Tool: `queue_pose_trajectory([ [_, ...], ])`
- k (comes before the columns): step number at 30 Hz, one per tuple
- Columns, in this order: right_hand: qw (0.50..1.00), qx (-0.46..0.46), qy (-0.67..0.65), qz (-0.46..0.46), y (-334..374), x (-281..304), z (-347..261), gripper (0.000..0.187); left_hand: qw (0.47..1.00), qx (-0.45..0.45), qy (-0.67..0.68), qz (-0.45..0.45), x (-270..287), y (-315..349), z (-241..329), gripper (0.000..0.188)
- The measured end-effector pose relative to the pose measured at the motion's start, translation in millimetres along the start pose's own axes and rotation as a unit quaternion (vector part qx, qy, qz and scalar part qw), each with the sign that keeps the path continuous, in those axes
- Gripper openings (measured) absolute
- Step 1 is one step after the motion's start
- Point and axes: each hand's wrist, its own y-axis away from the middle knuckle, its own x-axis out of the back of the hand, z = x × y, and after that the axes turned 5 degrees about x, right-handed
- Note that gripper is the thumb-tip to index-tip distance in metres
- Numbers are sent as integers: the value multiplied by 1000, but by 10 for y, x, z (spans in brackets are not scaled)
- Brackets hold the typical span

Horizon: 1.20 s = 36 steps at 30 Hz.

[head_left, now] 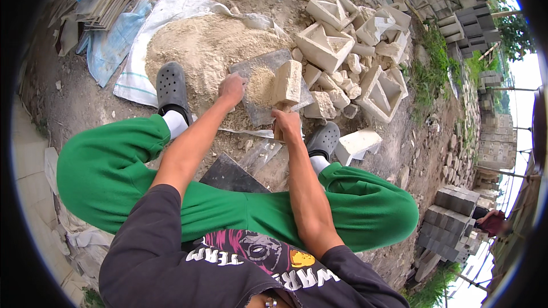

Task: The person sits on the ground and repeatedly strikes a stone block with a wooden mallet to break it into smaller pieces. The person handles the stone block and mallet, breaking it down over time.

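My right hand (287, 122) is wrapped round the handle of a mallet with a thick, pale, block-shaped head (288, 84). The head is over the right part of a flat grey slab (260, 115) on the ground between my feet. Crushed tan grit (261, 86) lies on the slab, left of the mallet head. At the slab's left edge my left hand (232, 89) is closed, its fingers curled in; what they hold, if anything, is hidden. Beyond that hand, a heap of tan powder (194, 43) covers much of a white woven sack (134, 77).
Broken pale concrete blocks (325, 45) and rubble (339, 88) are piled right of the slab. A single block piece (358, 144) lies by my right shoe (323, 140). Stacked boards (105, 0) stand far left. Grey blocks (448, 222) and another person (491, 221) are at far right.
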Motion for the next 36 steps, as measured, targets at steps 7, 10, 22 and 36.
queue_pose_trajectory([
  [7,999,-12,-30,28,64,23,46,30,998,-23,61,-3,-186,20,181,18],
  [10,1000,0,16,25,105,-28,50,30,995,-14,100,-9,-173,37,228,19],
  [22,951,246,183,50,241,-347,-177,36,985,80,152,30,37,30,-55,24],
  [36,981,162,67,79,101,-95,-356,37,984,116,135,-11,26,169,11,38],
])
